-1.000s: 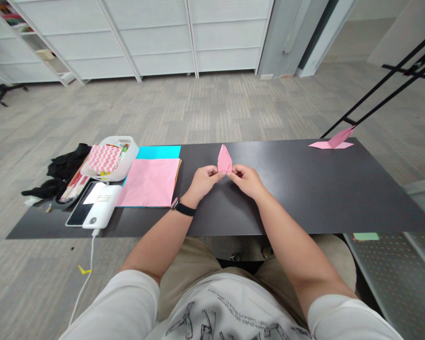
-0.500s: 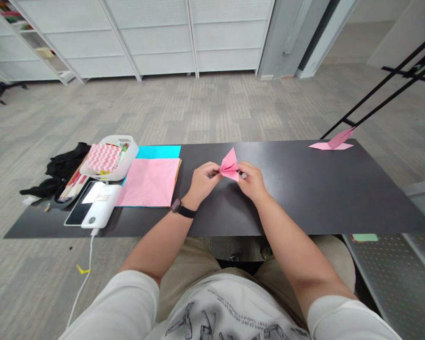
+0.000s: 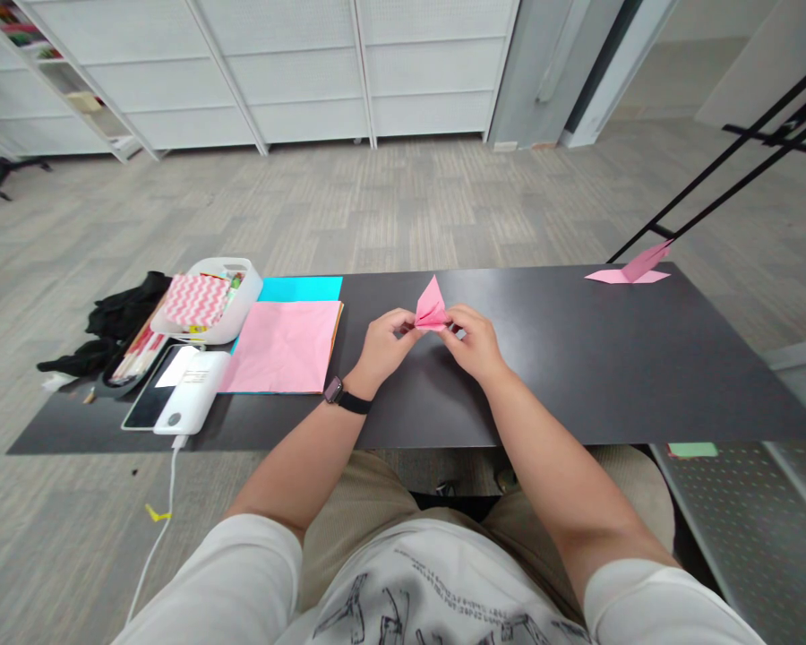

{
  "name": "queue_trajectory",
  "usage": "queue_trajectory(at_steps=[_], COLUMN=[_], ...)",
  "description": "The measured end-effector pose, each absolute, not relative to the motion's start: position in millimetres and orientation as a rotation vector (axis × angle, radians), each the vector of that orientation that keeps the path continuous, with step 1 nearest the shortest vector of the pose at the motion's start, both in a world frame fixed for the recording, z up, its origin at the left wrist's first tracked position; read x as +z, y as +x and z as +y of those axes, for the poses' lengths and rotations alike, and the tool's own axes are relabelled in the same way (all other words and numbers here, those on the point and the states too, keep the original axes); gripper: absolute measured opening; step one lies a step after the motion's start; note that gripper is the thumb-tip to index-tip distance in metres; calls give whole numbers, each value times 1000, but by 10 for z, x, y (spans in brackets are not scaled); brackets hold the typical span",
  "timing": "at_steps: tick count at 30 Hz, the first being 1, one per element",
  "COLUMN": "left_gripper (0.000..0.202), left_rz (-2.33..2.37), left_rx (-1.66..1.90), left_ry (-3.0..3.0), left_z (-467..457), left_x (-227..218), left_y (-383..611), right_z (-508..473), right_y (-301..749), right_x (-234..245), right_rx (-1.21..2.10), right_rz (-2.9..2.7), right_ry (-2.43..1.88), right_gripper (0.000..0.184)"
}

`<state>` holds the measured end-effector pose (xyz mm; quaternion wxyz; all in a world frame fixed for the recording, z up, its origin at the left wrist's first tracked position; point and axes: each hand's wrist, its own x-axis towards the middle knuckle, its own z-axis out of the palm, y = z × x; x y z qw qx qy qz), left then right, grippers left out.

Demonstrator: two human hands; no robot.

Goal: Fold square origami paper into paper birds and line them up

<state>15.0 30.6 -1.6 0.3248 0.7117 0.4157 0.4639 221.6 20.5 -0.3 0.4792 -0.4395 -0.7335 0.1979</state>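
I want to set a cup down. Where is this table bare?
Bare: the wide stretch of table between the right hand and the pink folded piece at the far right corner. Crowded: left end, with paper sheets, tray and phone.

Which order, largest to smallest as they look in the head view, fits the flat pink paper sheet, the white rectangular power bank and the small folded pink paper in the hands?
1. flat pink paper sheet
2. white rectangular power bank
3. small folded pink paper, pinched between the left hand and the right hand
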Motion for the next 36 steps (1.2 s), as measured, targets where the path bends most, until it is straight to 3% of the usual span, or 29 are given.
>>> queue_trajectory(at_steps=[4, 8, 14, 20, 28, 36], left_gripper=[22, 19, 21, 16, 14, 25], left_rz=[1102, 1093, 1037, 1165, 1199, 1055], left_rx=[1326, 1448, 1282, 1309, 1203, 1149], left_ry=[1701, 1692, 1757, 1688, 1993, 1908], left_z=[346, 360, 406, 440, 358, 404], left_x=[-56, -21, -99, -133, -18, -47], left_y=[147, 98, 92, 80, 92, 61], right_z=[248, 273, 280, 282, 280, 350], right_y=[2251, 2266, 2258, 2277, 2270, 2316], right_x=[-38, -82, -147, -138, -131, -182], right_rx=[458, 443, 439, 480, 555, 636], right_rz=[-1734, -1791, -1898, -1731, -1854, -1814], right_ry=[-1230, -1307, -1285, -1280, -1259, -1283], right_gripper=[9, 9, 11, 40, 11, 12])
